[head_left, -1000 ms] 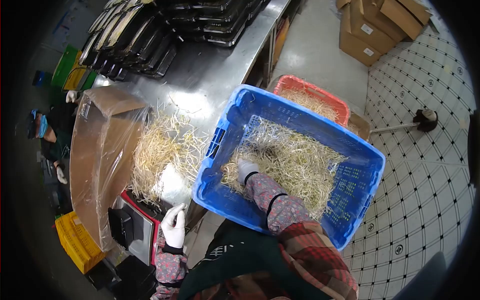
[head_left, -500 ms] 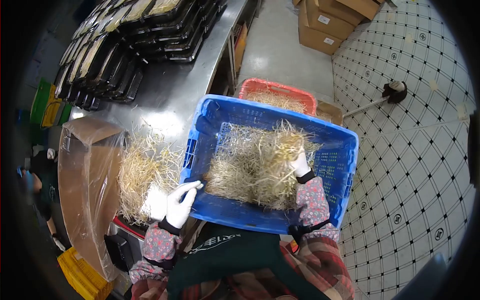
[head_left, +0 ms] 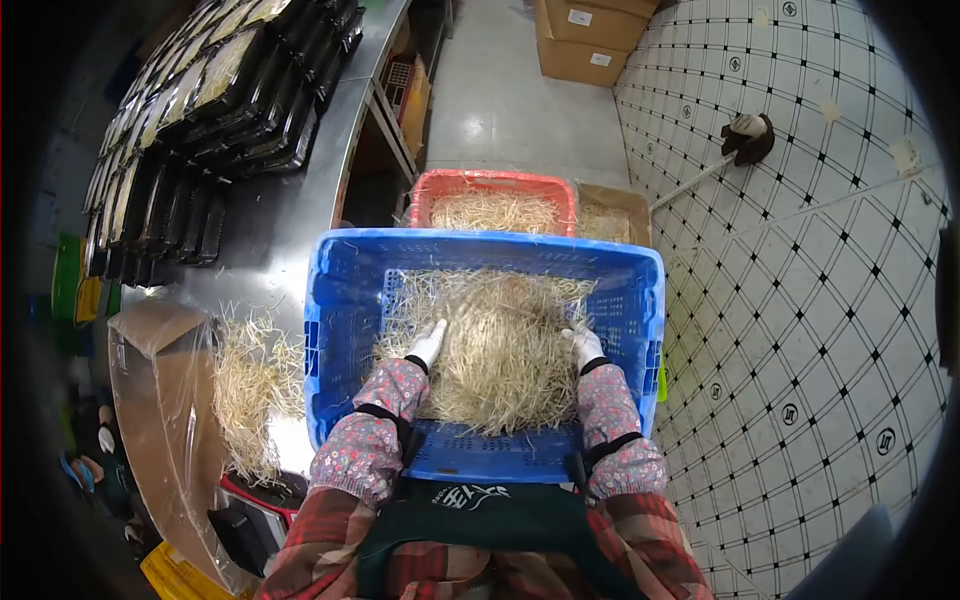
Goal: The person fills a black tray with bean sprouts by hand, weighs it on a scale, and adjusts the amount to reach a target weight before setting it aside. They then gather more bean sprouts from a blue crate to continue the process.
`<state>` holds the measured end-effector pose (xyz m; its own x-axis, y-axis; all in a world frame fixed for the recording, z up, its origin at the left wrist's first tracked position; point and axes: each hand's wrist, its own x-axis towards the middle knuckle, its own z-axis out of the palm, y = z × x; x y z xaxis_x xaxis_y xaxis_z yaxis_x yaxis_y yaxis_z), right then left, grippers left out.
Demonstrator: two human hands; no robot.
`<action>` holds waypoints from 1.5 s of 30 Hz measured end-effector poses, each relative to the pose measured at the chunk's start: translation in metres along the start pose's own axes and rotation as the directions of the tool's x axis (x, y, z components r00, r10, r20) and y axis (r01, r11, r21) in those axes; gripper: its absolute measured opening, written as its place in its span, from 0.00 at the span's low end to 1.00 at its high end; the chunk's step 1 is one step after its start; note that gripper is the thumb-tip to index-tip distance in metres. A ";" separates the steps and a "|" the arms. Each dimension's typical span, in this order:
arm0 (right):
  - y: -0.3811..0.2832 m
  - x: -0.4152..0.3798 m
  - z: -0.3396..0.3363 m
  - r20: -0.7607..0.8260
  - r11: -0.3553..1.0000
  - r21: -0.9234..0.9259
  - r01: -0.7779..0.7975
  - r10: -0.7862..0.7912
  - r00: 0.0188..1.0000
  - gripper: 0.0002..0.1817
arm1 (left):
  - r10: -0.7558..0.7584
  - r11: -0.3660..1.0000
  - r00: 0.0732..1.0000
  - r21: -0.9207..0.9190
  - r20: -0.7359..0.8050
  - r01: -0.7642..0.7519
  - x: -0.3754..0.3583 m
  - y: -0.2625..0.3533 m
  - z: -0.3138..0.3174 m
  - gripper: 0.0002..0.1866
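Observation:
A large clump of bean sprouts (head_left: 508, 350) fills the middle of a blue plastic crate (head_left: 490, 240). In a white glove, my left hand (head_left: 428, 343) presses against the clump's left side. My right hand (head_left: 584, 347), gloved too, holds it from the right, its fingertips partly buried in the sprouts. Between them the two hands clasp the clump, which stands above the looser sprouts around it. Outside the crate, a second heap of sprouts (head_left: 248, 390) lies on the metal table to the left.
Stacked black trays of sprouts (head_left: 200, 150) stand on the metal table (head_left: 262, 215). A plastic-lined cardboard box (head_left: 165, 400) is at left. Beyond the crate sit a red basket (head_left: 495, 182) and a carton (head_left: 622, 205). A person is at the far left edge.
My left hand has moved from outside the crate's left rim into it, against the sprouts. The lifted bunch in my right hand has come down, and both hands now clasp one clump.

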<state>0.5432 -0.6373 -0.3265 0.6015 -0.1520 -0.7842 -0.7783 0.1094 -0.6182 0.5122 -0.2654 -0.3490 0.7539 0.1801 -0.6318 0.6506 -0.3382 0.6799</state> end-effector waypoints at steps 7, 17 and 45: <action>0.021 0.017 0.031 -0.183 0.718 -0.555 0.420 -0.598 0.780 0.31 | -0.069 0.992 0.968 0.089 -0.242 0.093 0.014 0.027 0.023 0.53; -0.052 -0.077 0.105 0.529 0.950 -0.007 0.313 -0.262 0.807 0.42 | -0.029 0.660 0.993 -0.745 0.110 0.102 -0.089 0.112 0.033 0.20; -0.140 -0.006 0.118 0.675 0.115 -0.727 0.677 -0.062 0.735 0.49 | 0.172 0.982 0.975 0.059 0.143 -0.181 -0.102 0.093 -0.045 0.40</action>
<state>0.6692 -0.5356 -0.2414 0.6115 0.5446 -0.5739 0.1874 -0.8044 -0.5637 0.5002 -0.2735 -0.2046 0.8333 -0.0150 -0.5526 0.4964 -0.4194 0.7600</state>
